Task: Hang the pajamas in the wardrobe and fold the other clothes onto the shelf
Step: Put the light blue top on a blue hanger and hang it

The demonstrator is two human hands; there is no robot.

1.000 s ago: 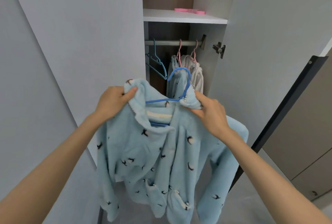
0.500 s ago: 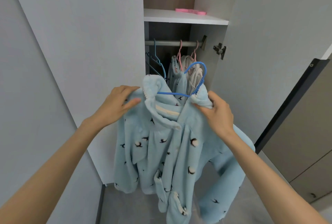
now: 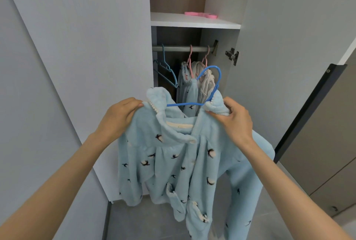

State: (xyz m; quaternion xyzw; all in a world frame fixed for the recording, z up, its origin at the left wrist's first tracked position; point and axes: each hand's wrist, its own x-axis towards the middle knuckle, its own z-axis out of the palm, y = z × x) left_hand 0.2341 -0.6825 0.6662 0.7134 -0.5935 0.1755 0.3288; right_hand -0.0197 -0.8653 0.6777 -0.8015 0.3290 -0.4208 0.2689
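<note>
Gripping the pajama top at its shoulders with left hand and right hand (fleece bunched in each grasp), holding the blue hanger hook-up beside the right, seemingly below and short of the far rail.

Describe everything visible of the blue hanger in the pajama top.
The blue hanger is thin, seemingly plastic or coated wire, with a rounded hook and a straight bar. Only the hook and a stretch of bar across the neck opening show; the rest is hidden inside the light-blue fleece pajama top. It sits tilted, hook up and to the right, before the open wardrobe, below the rail and not yet on it. The left hand and right hand grip the top's shoulders, not plainly the hanger.
</note>
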